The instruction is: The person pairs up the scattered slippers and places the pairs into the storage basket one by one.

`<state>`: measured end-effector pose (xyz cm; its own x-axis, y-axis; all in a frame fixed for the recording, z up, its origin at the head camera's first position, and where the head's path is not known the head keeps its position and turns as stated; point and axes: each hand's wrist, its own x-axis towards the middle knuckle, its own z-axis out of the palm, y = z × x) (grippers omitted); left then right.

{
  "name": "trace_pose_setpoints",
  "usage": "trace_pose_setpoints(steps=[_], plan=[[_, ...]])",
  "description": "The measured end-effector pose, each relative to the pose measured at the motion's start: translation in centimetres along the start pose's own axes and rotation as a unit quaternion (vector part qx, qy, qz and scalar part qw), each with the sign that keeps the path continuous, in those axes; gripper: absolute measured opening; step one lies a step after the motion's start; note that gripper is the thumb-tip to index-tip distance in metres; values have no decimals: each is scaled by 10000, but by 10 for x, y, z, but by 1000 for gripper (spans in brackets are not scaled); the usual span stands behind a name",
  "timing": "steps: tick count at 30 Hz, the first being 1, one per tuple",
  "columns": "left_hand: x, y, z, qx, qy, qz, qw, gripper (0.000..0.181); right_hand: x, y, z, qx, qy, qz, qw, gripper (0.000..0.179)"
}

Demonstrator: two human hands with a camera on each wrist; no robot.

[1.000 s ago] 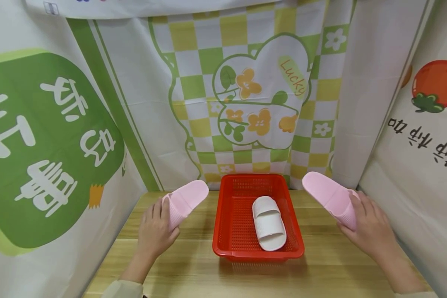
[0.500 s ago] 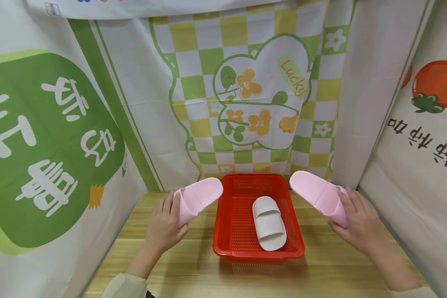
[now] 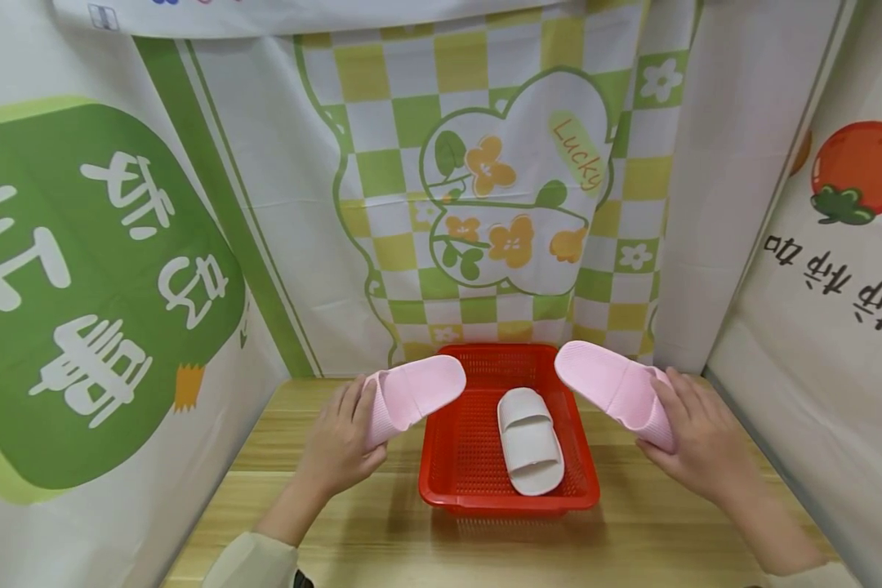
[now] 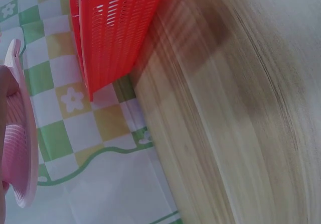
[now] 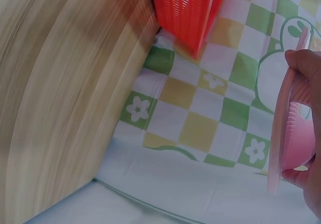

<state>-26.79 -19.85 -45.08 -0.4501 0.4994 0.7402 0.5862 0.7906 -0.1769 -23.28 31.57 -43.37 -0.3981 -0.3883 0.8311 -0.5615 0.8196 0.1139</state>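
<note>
My left hand (image 3: 345,441) grips a pink slipper (image 3: 420,388) by its ribbed strap, its sole end overlapping the basket's left rim in the head view. A matching pink slipper (image 3: 603,380) is held by my right hand (image 3: 701,437), thumb below and fingers over the strap, its tip at the basket's right rim. Between them stands a red plastic basket (image 3: 459,500) with perforated walls. Inside it, toward the right, lies a white slipper (image 3: 532,445). The right wrist view shows the pink slipper (image 5: 281,133) edge-on in the fingers.
The basket sits on a wood-grain table (image 3: 367,539) against a checkered green and yellow cloth (image 3: 485,310) at the back. Printed white cloth walls (image 3: 794,367) close in the left and right sides.
Both hands have moved inward, the left to the right and the right to the left, bringing the pink slippers closer to the basket. The basket and white slipper have stayed put.
</note>
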Motion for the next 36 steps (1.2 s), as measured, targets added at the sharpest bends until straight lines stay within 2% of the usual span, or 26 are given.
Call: trace_pose_setpoints(steps=[17, 25, 32, 36], plan=[[21, 19, 1, -271, -129, 437, 9986, 83, 10, -18, -1, 346, -633, -52, 9974, 82], [26, 26, 5, -355, -53, 702, 9969, 81, 16, -24, 2, 532, -547, -280, 9967, 78], [29, 33, 7, -328, -183, 773, 9963, 81, 22, -33, 4, 541, -500, -479, 9961, 78], [30, 35, 9, -303, -134, 845, 9959, 82, 26, -37, 6, 543, -368, -663, 9956, 76]])
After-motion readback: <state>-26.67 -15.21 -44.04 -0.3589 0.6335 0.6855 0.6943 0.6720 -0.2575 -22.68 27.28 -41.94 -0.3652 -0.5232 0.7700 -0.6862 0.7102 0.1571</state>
